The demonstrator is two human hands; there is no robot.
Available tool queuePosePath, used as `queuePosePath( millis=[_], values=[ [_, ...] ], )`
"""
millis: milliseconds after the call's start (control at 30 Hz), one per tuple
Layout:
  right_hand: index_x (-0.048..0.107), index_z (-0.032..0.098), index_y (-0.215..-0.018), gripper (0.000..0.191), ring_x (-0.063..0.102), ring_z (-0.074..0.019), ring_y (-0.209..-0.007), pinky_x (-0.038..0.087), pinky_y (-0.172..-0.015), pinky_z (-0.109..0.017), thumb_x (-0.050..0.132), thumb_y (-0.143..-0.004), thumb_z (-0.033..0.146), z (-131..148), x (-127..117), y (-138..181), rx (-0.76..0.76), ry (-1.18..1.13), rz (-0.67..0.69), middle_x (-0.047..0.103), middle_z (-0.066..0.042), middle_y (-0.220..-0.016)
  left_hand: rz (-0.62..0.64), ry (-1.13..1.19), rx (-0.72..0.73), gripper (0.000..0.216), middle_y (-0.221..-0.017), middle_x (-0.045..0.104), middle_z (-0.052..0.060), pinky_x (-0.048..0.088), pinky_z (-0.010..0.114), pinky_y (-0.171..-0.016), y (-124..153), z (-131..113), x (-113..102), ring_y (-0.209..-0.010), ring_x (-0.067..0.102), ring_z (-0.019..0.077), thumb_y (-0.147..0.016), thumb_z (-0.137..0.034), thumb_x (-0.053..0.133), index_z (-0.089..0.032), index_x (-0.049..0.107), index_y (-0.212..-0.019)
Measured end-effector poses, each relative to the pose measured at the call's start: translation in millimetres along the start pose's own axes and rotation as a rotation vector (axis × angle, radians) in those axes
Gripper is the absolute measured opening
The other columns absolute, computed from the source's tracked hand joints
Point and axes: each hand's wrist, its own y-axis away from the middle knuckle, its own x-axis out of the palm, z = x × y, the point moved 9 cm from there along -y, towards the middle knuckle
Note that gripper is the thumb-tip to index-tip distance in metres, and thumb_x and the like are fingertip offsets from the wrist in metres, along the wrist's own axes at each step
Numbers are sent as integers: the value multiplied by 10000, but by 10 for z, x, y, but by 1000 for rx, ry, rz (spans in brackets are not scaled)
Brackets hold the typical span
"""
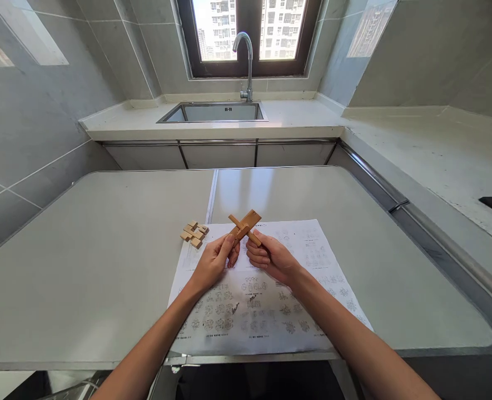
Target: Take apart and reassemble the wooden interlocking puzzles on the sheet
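Note:
Both hands hold crossed wooden puzzle bars [246, 224] just above a printed instruction sheet [266, 300]. My left hand [216, 260] pinches the lower end of one bar. My right hand [271, 257] grips the other bar from the right, fingers curled round it. The two bars form an X in the air. A small pile of several loose wooden puzzle pieces [194, 233] lies on the sheet's far left corner, a short way left of my left hand.
The sheet lies on a grey table [104, 266] with a seam down its middle. Beyond it runs a white counter [304, 119] with a steel sink [214, 112] and a tap [246, 61] under a window. Another counter runs along the right.

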Motion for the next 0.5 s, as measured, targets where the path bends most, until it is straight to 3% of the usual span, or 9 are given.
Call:
queuePosePath(
  millis=[267,500],
  values=[
    [444,212,-743,484,176,-78,-516,243,-459,-201,718,-943,556,-46,13,34,73,-56,38,355,71,-667,-53,-97,42,523,-587,497,-23,383,307,-634,59,-90,-7,-568,458,135,-1084,-565,411,-194,539,-739],
    [385,213,-681,513,111,-79,-506,202,-416,-186,722,-955,487,-69,5,54,106,-94,60,233,96,-597,-49,-94,46,526,-583,492,-27,388,309,-649,74,-69,-1,-571,461,137,-1088,-565,397,-199,532,-735]
  ],
)
